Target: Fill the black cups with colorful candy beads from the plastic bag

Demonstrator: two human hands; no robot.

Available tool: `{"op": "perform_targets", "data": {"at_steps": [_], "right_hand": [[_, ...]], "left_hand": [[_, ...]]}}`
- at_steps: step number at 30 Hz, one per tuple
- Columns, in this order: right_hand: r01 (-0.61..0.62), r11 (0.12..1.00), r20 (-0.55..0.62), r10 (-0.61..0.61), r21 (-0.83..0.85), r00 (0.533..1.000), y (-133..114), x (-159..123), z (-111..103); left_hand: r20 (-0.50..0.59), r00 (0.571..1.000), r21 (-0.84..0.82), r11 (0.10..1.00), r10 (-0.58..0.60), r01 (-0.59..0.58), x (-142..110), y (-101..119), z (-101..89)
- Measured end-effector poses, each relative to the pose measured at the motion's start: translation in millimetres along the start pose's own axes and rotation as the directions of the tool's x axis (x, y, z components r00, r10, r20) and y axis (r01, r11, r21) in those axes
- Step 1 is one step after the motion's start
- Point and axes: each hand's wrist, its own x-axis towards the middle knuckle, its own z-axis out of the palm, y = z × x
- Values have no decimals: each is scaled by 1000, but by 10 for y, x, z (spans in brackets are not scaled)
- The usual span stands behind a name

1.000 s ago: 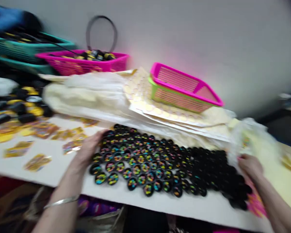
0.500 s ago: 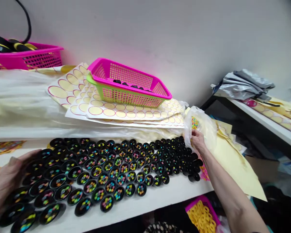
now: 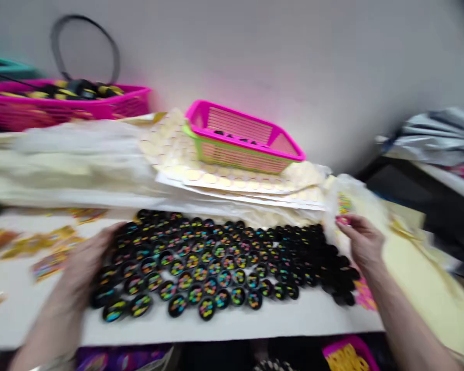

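A white bench (image 3: 309, 315) stands against a grey wall (image 3: 232, 51); the view has swung left, revealing a teal basket (image 3: 13, 68). Fingers of the right hand (image 3: 365, 242) pinch a small pink object (image 3: 342, 220); the left hand's (image 3: 83, 260) extend beside black cups (image 3: 206, 317).

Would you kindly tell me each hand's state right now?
Left hand: open, beside the black cups.
Right hand: closed, holding a small pink item.

The left hand (image 3: 85, 257) and the left forearm (image 3: 56, 314) were bare. On this forearm was worn a narrow bracelet (image 3: 53, 365), pale and silvery, cut by the lower border. The right hand (image 3: 365, 240) and the right forearm (image 3: 404, 312) were equally bare. At bottom middle appeared a dark garment (image 3: 272, 365) with light spots, rather blurred.
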Motion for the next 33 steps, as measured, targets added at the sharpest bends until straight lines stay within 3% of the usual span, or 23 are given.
{"op": "perform_targets", "data": {"at_steps": [1, 3, 5, 6, 8, 10, 11, 13, 15, 18, 23, 26, 33], "right_hand": [[24, 1000, 50, -24, 3, 998, -135, -86, 117], [14, 999, 211, -22, 37, 977, -400, -275, 424], [-47, 996, 438, 9, 75, 899, -648, -493, 829], [-93, 992, 559, 29, 87, 829, -762, -612, 1064], [-187, 978, 766, 50, 93, 641, -953, -853, 1580], [-262, 959, 885, 27, 109, 465, -1071, -1056, 2116], [-294, 949, 917, 13, 114, 399, -1100, -1134, 2373], [-353, 931, 952, 19, 95, 306, -1119, -1236, 2829], [-365, 930, 968, 55, 40, 246, -1122, -1278, 3172], [-279, 960, 976, 60, 1, 211, -1153, -1272, 3460], [-216, 976, 983, 30, 10, 183, -1212, -1200, 3566], [-290, 957, 984, 60, -8, 170, -1197, -1155, 3551], [-535, 841, 976, 44, 79, 214, -1217, -1027, 3261]], "left_hand": [[58, 998, -101, 994, -24, 30, -48, 40, 13], [60, 998, -117, 993, 11, -4, -106, 81, 38], [75, 996, -140, 990, 40, -29, -121, 75, 47], [81, 995, -144, 989, 51, -39, -123, 65, 45], [94, 993, -158, 986, 75, -59, -133, 49, 35], [110, 989, -170, 983, 95, -75, -150, 44, 22], [122, 987, -177, 981, 102, -80, -159, 45, 16], [143, 983, -193, 978, 112, -83, -171, 46, 4], [160, 980, -202, 976, 115, -81, -175, 45, -7], [171, 979, -198, 977, 110, -75, -174, 31, -22], [212, 971, -178, 982, 107, -69, -171, -14, -44], [229, 970, -147, 988, 83, -50, -163, -28, -56], [212, 976, -157, 987, 52, -18, -155, -48, -70]]}}
